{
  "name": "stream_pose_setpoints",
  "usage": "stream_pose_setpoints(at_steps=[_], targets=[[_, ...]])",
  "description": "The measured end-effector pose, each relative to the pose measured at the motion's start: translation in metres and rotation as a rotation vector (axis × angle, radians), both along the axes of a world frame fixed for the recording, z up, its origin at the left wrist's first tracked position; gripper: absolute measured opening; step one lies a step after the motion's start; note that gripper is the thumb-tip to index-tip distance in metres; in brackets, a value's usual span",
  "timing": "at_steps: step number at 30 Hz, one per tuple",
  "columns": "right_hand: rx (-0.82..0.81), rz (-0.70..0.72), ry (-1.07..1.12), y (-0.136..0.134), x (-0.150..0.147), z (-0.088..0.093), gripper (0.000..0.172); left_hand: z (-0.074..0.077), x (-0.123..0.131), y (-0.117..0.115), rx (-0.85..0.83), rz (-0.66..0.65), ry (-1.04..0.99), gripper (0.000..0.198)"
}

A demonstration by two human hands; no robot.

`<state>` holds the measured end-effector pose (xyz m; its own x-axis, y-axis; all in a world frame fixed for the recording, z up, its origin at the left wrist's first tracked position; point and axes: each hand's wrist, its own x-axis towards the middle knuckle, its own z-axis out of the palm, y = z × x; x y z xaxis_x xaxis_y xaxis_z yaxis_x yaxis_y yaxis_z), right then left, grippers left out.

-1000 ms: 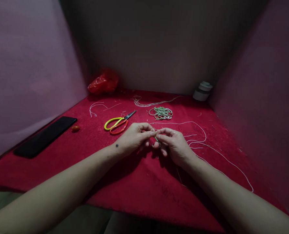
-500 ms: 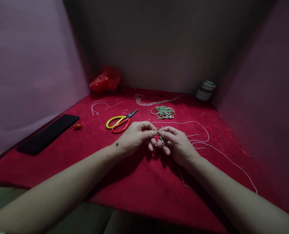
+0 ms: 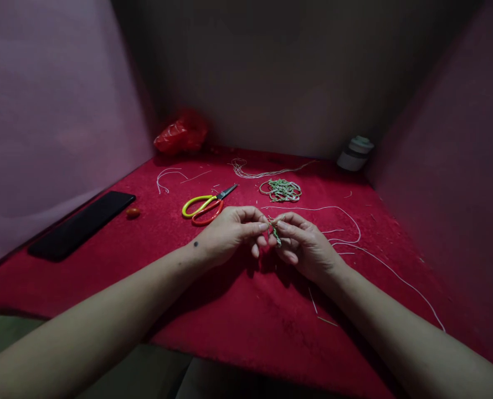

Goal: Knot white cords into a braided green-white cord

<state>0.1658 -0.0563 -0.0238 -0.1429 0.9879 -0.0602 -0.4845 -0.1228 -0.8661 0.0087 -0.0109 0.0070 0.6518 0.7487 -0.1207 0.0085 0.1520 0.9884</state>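
Observation:
Between the fingertips of both hands is a small green-and-white braided cord [image 3: 277, 237], its short loose end hanging below the pinch. My left hand [image 3: 244, 227] pinches the cord's thin end between thumb and forefinger. From the other side my right hand [image 3: 302, 238] grips it the same way, close to the left fingertips. Fingers hide most of the cord. Beyond the hands lies a heap of green braided cords [image 3: 286, 190]. Just left of them rest scissors [image 3: 207, 208] with one yellow and one red handle, blades slightly apart or closed, I cannot tell.
A red cloth [image 3: 246, 310] covers the table. On it lie a black phone [image 3: 82, 224], a small orange-red bead-like thing [image 3: 133, 213], a red plastic bag [image 3: 181, 136], a bundle of pale threads [image 3: 250, 173], a long white thread [image 3: 396, 271] and a white jar [image 3: 355, 153]. Walls enclose three sides.
My right hand has turned slightly and its lower fingers have shifted, so the braided cord now hangs straighter instead of curling around below the fingertips. The view has moved a little.

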Motion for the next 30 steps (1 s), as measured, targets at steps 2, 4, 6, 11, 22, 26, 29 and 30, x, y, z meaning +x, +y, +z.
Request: stream_pose_setpoints(at_steps=[2,4,6,11,22,26,29,30], targets=[[0.026,0.005,-0.045,0.0,0.001,-0.002,0.018,-0.001,-0.001,0.001,-0.015,-0.004,-0.001,0.015],[0.056,-0.005,-0.101,0.0,0.003,-0.003,0.017,-0.002,-0.001,0.002,-0.045,-0.01,0.0,0.015],[0.08,-0.009,-0.134,0.0,0.004,-0.005,0.017,-0.003,-0.001,0.003,-0.085,-0.015,0.015,0.015],[0.066,0.113,-0.161,0.0,0.005,-0.004,0.017,-0.005,-0.002,0.005,-0.157,-0.01,-0.004,0.014],[-0.065,0.3,-0.245,-0.001,0.011,0.005,0.019,0.001,-0.002,-0.004,0.22,0.054,0.157,0.011],[-0.111,0.381,-0.227,-0.001,0.015,0.007,0.016,-0.003,-0.002,-0.001,0.326,0.012,0.103,0.01],[-0.106,0.431,-0.216,0.0,0.017,0.007,0.014,-0.005,-0.003,0.001,0.288,-0.047,0.088,0.012],[-0.097,0.451,-0.21,0.0,0.018,0.006,0.014,-0.005,-0.003,0.001,0.266,-0.07,0.095,0.013]])
